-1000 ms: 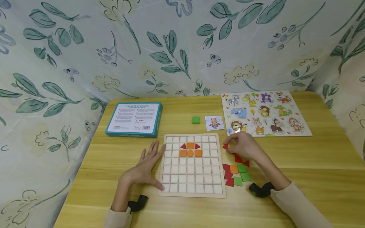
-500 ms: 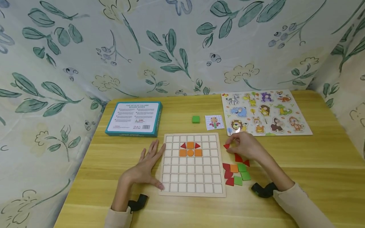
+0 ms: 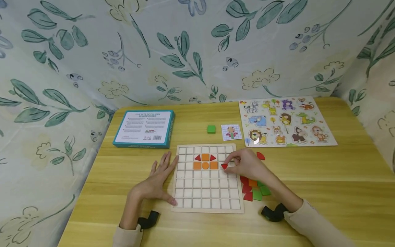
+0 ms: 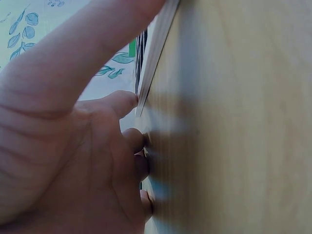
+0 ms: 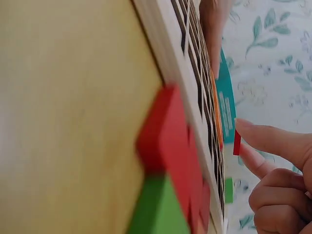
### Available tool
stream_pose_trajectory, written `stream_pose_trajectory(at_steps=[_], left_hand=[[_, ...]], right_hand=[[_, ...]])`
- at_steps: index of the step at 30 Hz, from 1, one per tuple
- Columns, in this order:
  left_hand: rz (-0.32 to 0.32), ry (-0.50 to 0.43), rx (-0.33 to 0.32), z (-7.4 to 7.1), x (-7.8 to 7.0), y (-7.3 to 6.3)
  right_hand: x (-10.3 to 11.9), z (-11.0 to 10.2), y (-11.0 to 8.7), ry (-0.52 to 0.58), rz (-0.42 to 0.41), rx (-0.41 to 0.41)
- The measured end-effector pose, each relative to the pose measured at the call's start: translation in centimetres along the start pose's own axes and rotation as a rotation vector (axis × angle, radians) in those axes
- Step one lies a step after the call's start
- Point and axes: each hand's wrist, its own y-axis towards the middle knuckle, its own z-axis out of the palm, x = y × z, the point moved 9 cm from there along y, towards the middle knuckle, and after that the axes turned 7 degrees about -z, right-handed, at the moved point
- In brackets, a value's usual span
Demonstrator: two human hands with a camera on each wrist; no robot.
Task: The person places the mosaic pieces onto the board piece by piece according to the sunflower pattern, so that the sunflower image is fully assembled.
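Observation:
My right hand (image 3: 248,164) pinches a red triangle tile (image 3: 224,166) between thumb and index finger, over the right part of the wooden grid board (image 3: 197,188). In the right wrist view the red tile (image 5: 237,142) shows edge-on at the fingertips. My left hand (image 3: 155,181) lies spread along the board's left edge, thumb at the lower left corner and index fingertip against the side. On the board, two red triangles (image 3: 213,157) flank an orange square (image 3: 205,157); below them an orange circle (image 3: 205,165) sits between two orange squares (image 3: 197,165).
Right of the board lie red, orange and green tiles (image 3: 257,195), partly hidden by my right arm, and a red piece (image 3: 260,156). Behind are a green block (image 3: 211,129), a pattern card (image 3: 231,132), an animal puzzle (image 3: 287,121) and a teal box (image 3: 143,128).
My right hand has moved left with the red triangle, from the table beside the board to over its right columns. The left hand stays in place.

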Motion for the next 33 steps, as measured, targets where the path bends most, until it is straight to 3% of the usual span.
stream_pose_trajectory(at_steps=[5, 10, 15, 19, 24, 33], left_hand=[[0.004, 0.01, 0.001, 0.0, -0.1, 0.1], [0.009, 0.013, 0.005, 0.1, -0.2, 0.2], [0.002, 0.017, 0.0, 0.0, -0.2, 0.2], [0.0, 0.003, 0.001, 0.0, -0.3, 0.2], [-0.002, 0.003, -0.001, -0.1, -0.2, 0.0], [-0.014, 0.018, 0.004, 0.0, -0.1, 0.0]], right_hand=[[1.6, 2.1, 0.6, 0.005, 0.002, 0.044], [1.7, 3.1, 0.8, -0.024, 0.055, 0.07], [1.8, 3.2, 0.9, -0.041, 0.009, 0.074], [1.9, 3.3, 1.1, 0.013, -0.04, 0.084], [1.7, 3.5, 1.2, 0.084, -0.049, 0.106], [1.7, 3.8, 1.5, 0.116, -0.044, 0.137]])
